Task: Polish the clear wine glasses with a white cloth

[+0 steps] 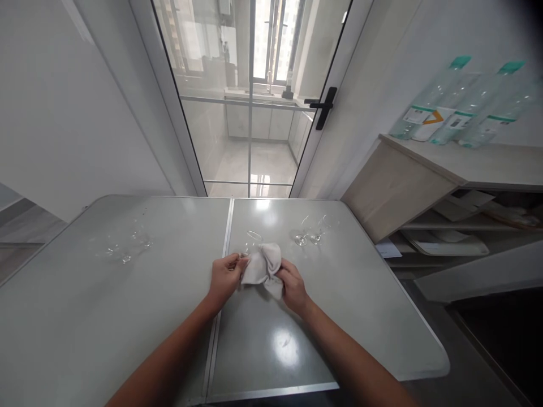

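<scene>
My left hand [227, 276] is closed, its fingertips pinching around a clear glass [254, 235]; its rim shows above the fingers, while the lower part is hidden. A white cloth [257, 268] is bunched against this glass. My right hand [293, 285] is closed on the right side of the cloth, thumb and fingers pressed into its folds. Both hands are held over the table, just right of its seam. Ahead and to the right are clear stemmed glasses [301, 238]. More clear glassware [126, 249] is at the left, too faint to make out fully.
The pale glossy table [161, 316] has a metal seam and metal edging. Beyond its far edge is a glass door [271, 147] with a black handle [326, 107]. At the right, a wooden shelf unit [407, 175] carries several plastic bottles [456, 121].
</scene>
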### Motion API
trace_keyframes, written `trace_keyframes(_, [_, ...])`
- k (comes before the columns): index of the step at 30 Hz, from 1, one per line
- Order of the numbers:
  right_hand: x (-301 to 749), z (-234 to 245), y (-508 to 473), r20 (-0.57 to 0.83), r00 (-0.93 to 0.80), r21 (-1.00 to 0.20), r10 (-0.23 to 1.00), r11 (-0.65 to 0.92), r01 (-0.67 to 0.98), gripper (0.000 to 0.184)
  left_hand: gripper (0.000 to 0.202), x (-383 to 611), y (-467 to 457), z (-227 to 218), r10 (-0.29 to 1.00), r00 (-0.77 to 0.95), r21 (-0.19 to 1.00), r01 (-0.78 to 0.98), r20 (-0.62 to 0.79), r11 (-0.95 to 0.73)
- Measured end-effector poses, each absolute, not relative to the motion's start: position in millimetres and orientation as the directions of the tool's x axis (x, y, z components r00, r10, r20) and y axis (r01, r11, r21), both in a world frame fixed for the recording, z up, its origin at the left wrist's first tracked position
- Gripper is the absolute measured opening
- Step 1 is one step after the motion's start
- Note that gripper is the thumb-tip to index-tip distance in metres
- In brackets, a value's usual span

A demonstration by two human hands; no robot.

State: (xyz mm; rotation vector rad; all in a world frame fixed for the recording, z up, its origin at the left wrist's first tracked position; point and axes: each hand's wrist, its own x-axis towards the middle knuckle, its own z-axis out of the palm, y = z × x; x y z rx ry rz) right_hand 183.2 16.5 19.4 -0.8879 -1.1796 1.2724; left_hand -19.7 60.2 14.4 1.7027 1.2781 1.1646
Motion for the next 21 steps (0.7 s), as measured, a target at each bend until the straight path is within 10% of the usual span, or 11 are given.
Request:
trace_keyframes(5, [186,21,18,0.642,-0.252,-0.647,0.724,0.688,0.327,0.040,0.045,-13,58,8,0.961,0.254,0.955,0.240,0.114,-0.176])
trace_keyframes(10, [171,29,15,0.600,-0.411,-0.258,0.686,0.653,0.712,0.046,0.017,-8,50,0,0.831,0.387,0.635,0.537,0.400,-0.556])
trace_keyframes(16, [165,42,13,0.452,-0.172,-0.465,0.875,0.395,0.792,0.028,0.023,-13,49,6,0.416,0.616,-0.003,0.562,0.669,-0.827])
trace_keyframes(21, [188,36,30,0.076,-0.071,-0.928,0.995,0.097,0.360,0.020,0.022,-17,49,9,0.350,0.690,-0.048,0.487,0.634,-0.872])
